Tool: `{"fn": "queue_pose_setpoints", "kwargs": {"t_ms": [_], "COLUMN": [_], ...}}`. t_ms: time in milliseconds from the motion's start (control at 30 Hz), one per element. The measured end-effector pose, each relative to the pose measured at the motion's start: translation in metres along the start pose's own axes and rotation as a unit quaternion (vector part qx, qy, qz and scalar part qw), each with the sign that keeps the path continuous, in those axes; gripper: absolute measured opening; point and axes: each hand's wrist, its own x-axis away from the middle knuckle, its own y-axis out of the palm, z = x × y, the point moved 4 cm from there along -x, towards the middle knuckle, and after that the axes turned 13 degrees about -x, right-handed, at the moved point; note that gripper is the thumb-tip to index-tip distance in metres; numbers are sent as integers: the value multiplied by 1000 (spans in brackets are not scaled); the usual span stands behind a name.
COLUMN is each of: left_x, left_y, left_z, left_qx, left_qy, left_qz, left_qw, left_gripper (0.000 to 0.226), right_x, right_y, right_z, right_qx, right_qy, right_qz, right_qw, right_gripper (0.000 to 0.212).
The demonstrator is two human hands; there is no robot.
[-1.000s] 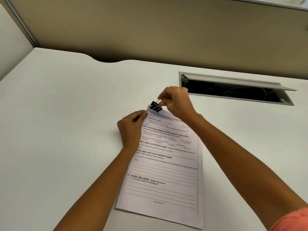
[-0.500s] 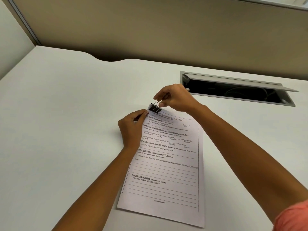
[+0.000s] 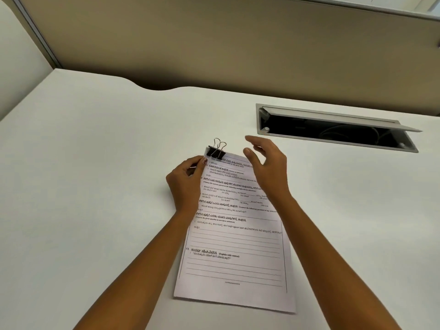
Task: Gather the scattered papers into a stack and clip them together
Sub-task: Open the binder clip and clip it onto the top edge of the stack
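A stack of printed papers [image 3: 234,244] lies on the white desk [image 3: 95,186], its long side running away from me. A black binder clip [image 3: 216,151] with silver wire handles sits clamped on the stack's far left corner, handles upright. My left hand [image 3: 187,184] pinches the stack's left edge just below the clip. My right hand [image 3: 267,167] hovers over the top right of the page, fingers spread, holding nothing and apart from the clip.
An open cable tray [image 3: 333,132] with a raised grey lid is cut into the desk at the far right, cables inside. A beige partition wall [image 3: 214,44] runs along the desk's far edge, which has a curved notch.
My right hand has let go of the clip's handles and moved right with fingers spread. The clip stays clamped on the corner. My left hand keeps its grip.
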Motion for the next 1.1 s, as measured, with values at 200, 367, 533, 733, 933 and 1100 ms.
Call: {"fn": "queue_pose_setpoints", "kwargs": {"t_ms": [200,367,533,733,933,1100], "left_x": [5,14,19,20,22,56], "left_y": [-7,-18,-30,-45,-48,-52], "left_z": [2,7,23,50,55,32], "left_qx": [23,34,50,65,42,-19], "left_qy": [-13,-16,0,22,-19,-13], "left_qz": [0,14,25,31,-100,-220], "left_qw": [1000,999,998,997,994,975], "left_gripper": [15,12,10,10,28,30], "right_x": [51,82,96,95,95,86], "right_y": [-23,-41,-48,-52,-55,-56], "right_z": [11,20,27,17,-3,-22], "right_qx": [38,-6,-140,-213,-230,-240], "right_qy": [52,132,244,287,216,166], "right_qz": [134,205,172,39,106,151], "right_qw": [989,970,944,933,943,945], "right_gripper": [42,58,48,26,18,17]}}
